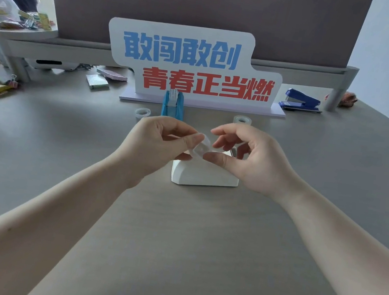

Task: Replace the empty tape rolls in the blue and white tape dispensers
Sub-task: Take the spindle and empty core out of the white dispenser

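two bare forearms reach forward over the grey counter [172, 246] and meet above a white tape dispenser [205, 176], which sits on the counter directly under the hands with its rounded end toward the left. the left hand [156, 141] and right hand [245, 158] together hold a small clear tape roll [201, 148] just above the dispenser. the left hand's fingers [193, 139] are curled closed, with the thumb pressing on the roll's upper left edge. the right hand's thumb presses on the roll's lower right edge while its other fingers are bent loosely over the top, not fully closed. whether the roll is a full one or an empty core is hard to tell, as it is clear and partly covered.

beyond the hands, a blue tape dispenser [172, 104] stands on the counter, end-on to the camera, with its near end hidden by the left hand. a small clear roll [142, 112] lies just left of it, and another clear roll [243, 120] lies to the right, behind the right hand. farther back stands a white sign [191, 65] with blue and red characters, and a blue stapler [301, 101] rests to its right. clutter lies along the far left edge.
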Demonstrator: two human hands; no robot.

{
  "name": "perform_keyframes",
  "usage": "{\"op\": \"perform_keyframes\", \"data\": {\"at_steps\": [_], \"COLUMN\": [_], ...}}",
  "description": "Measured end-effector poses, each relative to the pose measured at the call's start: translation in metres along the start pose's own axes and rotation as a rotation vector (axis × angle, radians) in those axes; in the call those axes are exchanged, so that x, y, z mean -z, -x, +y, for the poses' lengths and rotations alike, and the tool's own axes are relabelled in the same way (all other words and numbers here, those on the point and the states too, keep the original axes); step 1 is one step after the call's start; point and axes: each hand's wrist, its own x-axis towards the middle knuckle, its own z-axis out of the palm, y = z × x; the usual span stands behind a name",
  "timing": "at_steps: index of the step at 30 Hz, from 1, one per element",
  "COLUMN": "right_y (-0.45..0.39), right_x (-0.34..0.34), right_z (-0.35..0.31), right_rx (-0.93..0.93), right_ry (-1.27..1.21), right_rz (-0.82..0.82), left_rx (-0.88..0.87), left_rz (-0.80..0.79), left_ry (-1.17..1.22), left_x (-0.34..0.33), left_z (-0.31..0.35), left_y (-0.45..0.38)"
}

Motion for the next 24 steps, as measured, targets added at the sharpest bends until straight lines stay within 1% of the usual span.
{"op": "perform_keyframes", "data": {"at_steps": [2, 5, 8, 12, 16, 19, 24], "right_y": [0.001, 0.004, 0.006, 0.008, 0.007, 0.006, 0.006], "right_x": [0.0, 0.0, 0.001, 0.001, 0.0, -0.001, -0.002], "right_z": [-0.003, -0.004, -0.003, 0.0, 0.0, -0.001, -0.007], "right_rx": [-0.013, -0.036, -0.065, -0.099, -0.105, -0.091, -0.064], "right_ry": [-0.027, -0.143, -0.22, -0.281, -0.29, -0.261, -0.25], "right_rz": [-0.029, -0.076, -0.075, -0.063, -0.054, -0.051, -0.051], "left_rx": [0.004, 0.002, 0.02, 0.057, 0.08, 0.091, 0.099], "left_rz": [-0.017, -0.052, -0.087, -0.047, -0.019, -0.051, -0.09], "left_ry": [0.058, 0.1, 0.106, 0.057, 0.102, 0.181, 0.243], "left_x": [-0.001, -0.002, -0.002, -0.004, -0.008, -0.011, -0.008], "left_z": [0.001, 0.003, 0.002, 0.002, 0.003, 0.003, 0.002], "left_y": [0.004, 0.009, 0.012, 0.012, 0.015, 0.019, 0.021]}}
